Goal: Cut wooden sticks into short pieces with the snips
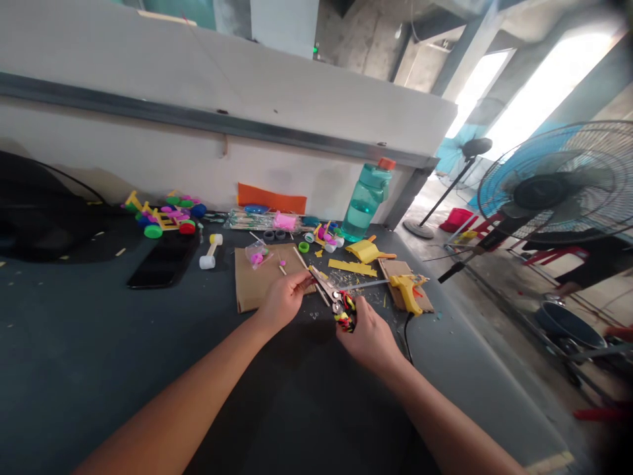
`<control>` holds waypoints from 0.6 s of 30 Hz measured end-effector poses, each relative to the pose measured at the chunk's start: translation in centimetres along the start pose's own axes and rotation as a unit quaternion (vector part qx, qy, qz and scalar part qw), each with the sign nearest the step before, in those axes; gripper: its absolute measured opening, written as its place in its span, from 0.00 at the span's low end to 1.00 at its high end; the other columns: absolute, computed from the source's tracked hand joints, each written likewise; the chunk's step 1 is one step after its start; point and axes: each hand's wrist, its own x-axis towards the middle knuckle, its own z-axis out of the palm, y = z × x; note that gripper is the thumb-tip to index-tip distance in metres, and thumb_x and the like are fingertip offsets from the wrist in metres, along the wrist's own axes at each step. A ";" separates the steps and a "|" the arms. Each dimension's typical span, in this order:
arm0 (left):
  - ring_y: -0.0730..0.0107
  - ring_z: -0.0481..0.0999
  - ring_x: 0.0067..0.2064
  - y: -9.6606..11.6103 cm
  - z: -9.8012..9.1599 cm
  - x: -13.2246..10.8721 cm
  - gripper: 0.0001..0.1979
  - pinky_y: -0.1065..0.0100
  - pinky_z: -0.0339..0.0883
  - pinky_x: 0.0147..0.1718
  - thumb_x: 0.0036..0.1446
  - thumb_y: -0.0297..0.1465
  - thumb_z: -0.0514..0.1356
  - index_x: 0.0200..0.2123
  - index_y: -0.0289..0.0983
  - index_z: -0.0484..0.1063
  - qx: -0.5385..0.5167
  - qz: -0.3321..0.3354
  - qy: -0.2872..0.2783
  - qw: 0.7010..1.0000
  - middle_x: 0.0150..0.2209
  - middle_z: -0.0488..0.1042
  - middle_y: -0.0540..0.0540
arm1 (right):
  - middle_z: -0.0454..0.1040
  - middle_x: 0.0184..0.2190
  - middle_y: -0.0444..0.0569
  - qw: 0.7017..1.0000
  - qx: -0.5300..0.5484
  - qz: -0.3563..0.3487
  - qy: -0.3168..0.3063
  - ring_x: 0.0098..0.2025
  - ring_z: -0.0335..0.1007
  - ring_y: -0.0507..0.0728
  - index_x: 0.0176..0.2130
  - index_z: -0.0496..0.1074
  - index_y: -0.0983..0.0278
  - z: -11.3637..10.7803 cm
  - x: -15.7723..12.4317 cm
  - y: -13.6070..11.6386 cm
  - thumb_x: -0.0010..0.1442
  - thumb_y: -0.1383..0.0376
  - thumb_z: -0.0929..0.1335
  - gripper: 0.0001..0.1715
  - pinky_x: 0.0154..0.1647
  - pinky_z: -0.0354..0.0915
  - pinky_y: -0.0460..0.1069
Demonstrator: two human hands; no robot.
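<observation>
My right hand (368, 336) grips a pair of scissors (332, 297) by its red, yellow and black handles, blades pointing up and left. My left hand (284, 298) pinches a thin wooden stick (302, 258) right at the blades, over a brown cardboard sheet (247, 280) on the dark table (99, 343). A yellow glue gun (408, 290) lies just right of the scissors on a second cardboard piece, its metal nozzle pointing left. Yellow foam strips (352, 267) lie behind the scissors.
A black phone (163, 264) and a white dumbbell-shaped piece (210, 252) lie left. Colourful bottle caps and a toy cart (165, 216) line the back wall. A teal water bottle (366, 201) stands at the back. A standing fan (554, 191) is off the table's right edge.
</observation>
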 end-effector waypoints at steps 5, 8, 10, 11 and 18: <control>0.66 0.77 0.37 -0.1 0.0 0.0 0.12 0.68 0.71 0.37 0.57 0.24 0.52 0.38 0.37 0.75 0.020 0.007 0.004 1.000 0.33 0.78 0.49 | 0.69 0.33 0.50 0.999 -0.023 -0.024 0.020 0.35 0.67 0.59 0.36 0.57 0.62 -0.1 -0.1 -0.2 0.50 0.61 0.65 0.15 0.33 0.55 0.48; 0.66 0.77 0.38 -0.6 0.0 0.0 0.13 0.68 0.70 0.38 0.57 0.23 0.52 0.38 0.38 0.75 0.030 0.014 0.001 0.999 0.33 0.78 0.49 | 0.69 0.33 0.50 0.999 -0.032 -0.030 0.018 0.35 0.67 0.59 0.37 0.57 0.63 -0.1 -0.1 -0.1 0.50 0.61 0.64 0.14 0.32 0.55 0.48; 0.66 0.77 0.39 -1.0 -0.1 -0.1 0.13 0.68 0.70 0.39 0.57 0.23 0.52 0.39 0.39 0.75 0.037 0.025 0.000 0.999 0.35 0.78 0.49 | 0.68 0.33 0.50 0.999 -0.034 -0.032 0.007 0.34 0.67 0.59 0.36 0.57 0.63 -0.1 -0.2 -0.2 0.51 0.61 0.64 0.14 0.32 0.55 0.48; 0.67 0.76 0.40 -1.1 -0.1 -0.1 0.13 0.68 0.70 0.40 0.57 0.23 0.51 0.39 0.38 0.75 0.040 0.033 0.002 0.999 0.36 0.78 0.48 | 0.68 0.33 0.50 0.999 -0.035 -0.033 0.000 0.34 0.67 0.59 0.36 0.56 0.63 -0.1 -0.3 -0.3 0.51 0.61 0.63 0.13 0.32 0.55 0.48; 0.67 0.74 0.45 -1.0 -0.4 -0.2 0.15 0.67 0.67 0.45 0.56 0.19 0.49 0.33 0.37 0.74 0.062 0.082 0.007 0.995 0.39 0.76 0.45 | 0.68 0.33 0.51 0.997 -0.044 -0.032 -0.054 0.33 0.68 0.58 0.35 0.55 0.63 -0.3 -0.6 -0.9 0.51 0.62 0.64 0.13 0.31 0.55 0.48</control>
